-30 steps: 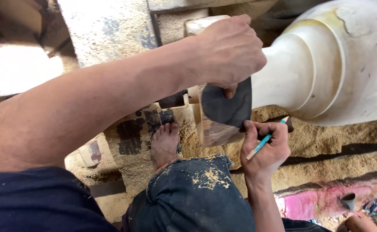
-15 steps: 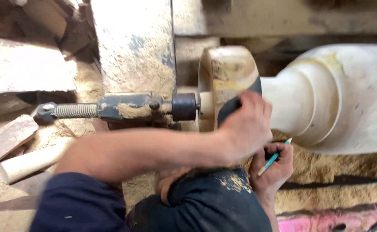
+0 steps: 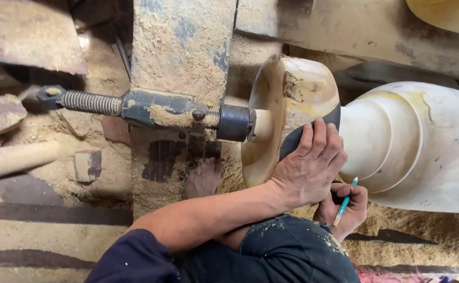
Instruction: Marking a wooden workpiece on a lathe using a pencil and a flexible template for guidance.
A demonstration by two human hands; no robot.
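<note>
Down on the sawdust-covered floor (image 3: 439, 230), a big pale turned wooden piece with stepped rings and a round disc end (image 3: 397, 141) sits sideways on a lathe, pinned by a dusty metal tailstock w/ a threaded screw (image 3: 151, 107) pushing a dark steel centre (image 3: 234, 123) into the disc.

The left hand (image 3: 308, 167) reaches across the right arm and lies flat over a dark curved template sheet (image 3: 305, 133), fingers spread out and pressing it into the narrow neck btwn disc and first ring. Not gripping, more pinning it down. The right hand (image 3: 344, 207) is just below and touching, fingers closed round a teal pencil (image 3: 343, 202), tip up, close to the wood and the template's lower edge.

Risk imo: the template is only held by palm pressure on a curved surface, so it could slide and any line goes off. Also arms are crossed, cramped wrist = wobbly pencil. Bare foot (image 3: 203, 178) sits right under the disc, near the workpiece, not great if anything drops.
</note>
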